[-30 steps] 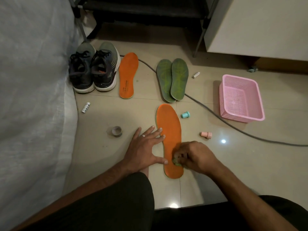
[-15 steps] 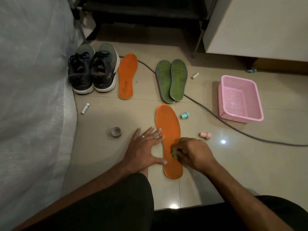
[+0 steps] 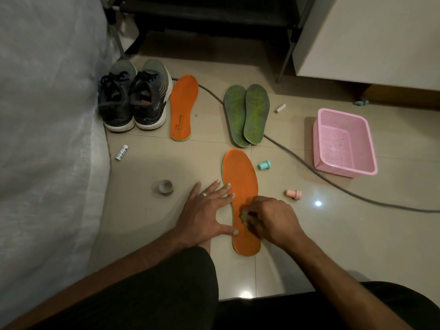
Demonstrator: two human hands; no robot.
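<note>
An orange insole [image 3: 241, 179] lies lengthwise on the tiled floor in front of me. My left hand [image 3: 206, 213] lies flat with spread fingers, its fingertips and thumb pressing the insole's left edge. My right hand [image 3: 272, 219] is curled over the insole's lower half and grips a small green object [image 3: 244, 218], held against the orange surface. Most of that object is hidden under the fingers.
A second orange insole [image 3: 183, 108], two green insoles [image 3: 247, 114] and a pair of dark sneakers [image 3: 133, 98] lie farther back. A pink basket [image 3: 345, 141], teal cap [image 3: 264, 165], pink cap [image 3: 294, 194], tape roll [image 3: 164, 186], two white tubes and a grey cable surround them.
My right hand with the green object has slid a little up the insole toward its middle. The left hand stays pressed in the same spot.
</note>
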